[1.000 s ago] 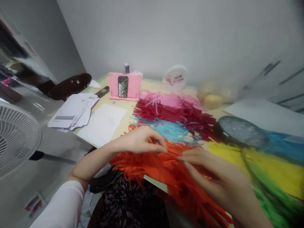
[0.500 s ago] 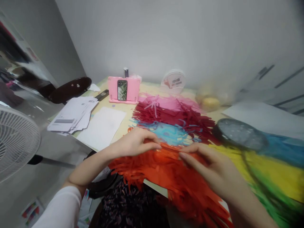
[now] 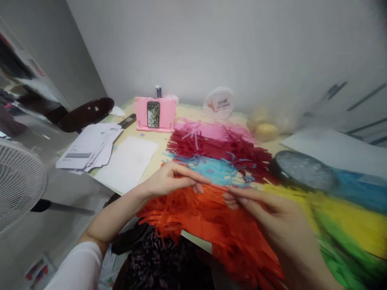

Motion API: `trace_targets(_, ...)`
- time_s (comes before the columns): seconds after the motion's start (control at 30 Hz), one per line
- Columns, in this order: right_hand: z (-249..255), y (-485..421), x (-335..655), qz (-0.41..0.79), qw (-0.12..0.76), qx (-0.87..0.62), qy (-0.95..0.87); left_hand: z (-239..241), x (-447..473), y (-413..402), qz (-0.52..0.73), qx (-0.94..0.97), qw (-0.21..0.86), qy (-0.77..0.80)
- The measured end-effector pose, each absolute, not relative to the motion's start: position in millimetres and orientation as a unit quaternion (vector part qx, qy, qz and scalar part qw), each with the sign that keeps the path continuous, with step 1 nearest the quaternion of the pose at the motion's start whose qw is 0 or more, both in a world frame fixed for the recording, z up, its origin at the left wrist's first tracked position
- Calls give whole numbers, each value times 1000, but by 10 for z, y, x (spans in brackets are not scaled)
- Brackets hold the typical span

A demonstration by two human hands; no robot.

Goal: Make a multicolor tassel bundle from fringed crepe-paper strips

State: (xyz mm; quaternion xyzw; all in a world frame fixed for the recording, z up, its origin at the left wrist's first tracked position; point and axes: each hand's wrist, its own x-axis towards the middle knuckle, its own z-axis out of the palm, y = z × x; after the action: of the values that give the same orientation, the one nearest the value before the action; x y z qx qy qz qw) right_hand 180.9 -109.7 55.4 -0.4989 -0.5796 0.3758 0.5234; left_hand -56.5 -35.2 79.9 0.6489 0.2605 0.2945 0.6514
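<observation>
Pinching a thin fold at the far edge of the orange fringed paper point(image 3: 193, 207), your left hand point(image 3: 172, 178) and right hand point(image 3: 273, 213) each have fingers clamped on it, apparently to keep the short span between them straight. The orange paper lies on the pale yellow counter point(image 3: 156, 156), partly overhanging the near edge. Beyond it, light-blue fringed paper point(image 3: 211, 170) and dark-red fringed paper point(image 3: 205, 144) lie in rows, presumably separating colours. Left of it stands a white-grilled fan point(image 3: 19, 185); behind the counter rises a grey wall point(image 3: 196, 48).
</observation>
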Motion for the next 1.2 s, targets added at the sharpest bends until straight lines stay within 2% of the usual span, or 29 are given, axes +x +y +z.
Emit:
trace_targets(0.2,550,-1108,1758,351,537,-490,-590,640,-528,-384,335,617,670,242)
trace_targets(0.3,592,-1156,1761,283,528,-493,-630,664,-591,-395,324,644,656,224)
trace_targets(0.37,638,-1187,1766,201,508,-489,-680,780,-658,-389,273,723,605,193)
trace_targets(0.5,726,-1220,1726,82,463,-439,-765,1045,-685,-366,233,862,408,189)
trace_targets(0.63,758,-1247,1703,56,435,-388,-811,1033,-553,-350,177,903,351,173)
trace_targets(0.7,772,-1241,1753,81,405,-382,-827,959,-511,-353,167,930,279,174)
trace_targets(0.8,810,-1151,1857,164,361,-426,-814,868,-511,-380,201,961,59,179)
trace_targets(0.87,825,-1040,1876,246,338,-466,-780,831,-528,-403,236,959,-60,145)
trace_targets(0.93,811,-927,1830,358,309,-469,-746,795,-547,-410,279,948,-126,88)
trace_targets(1.03,746,-845,1694,501,289,-434,-691,712,-580,-369,341,925,-168,25)
trace_targets(1.13,696,-894,1583,529,334,-444,-641,596,-603,-305,391,907,-153,32)
trace_targets(1.2,699,-950,1537,524,374,-449,-620,530,-577,-292,419,899,-103,79)
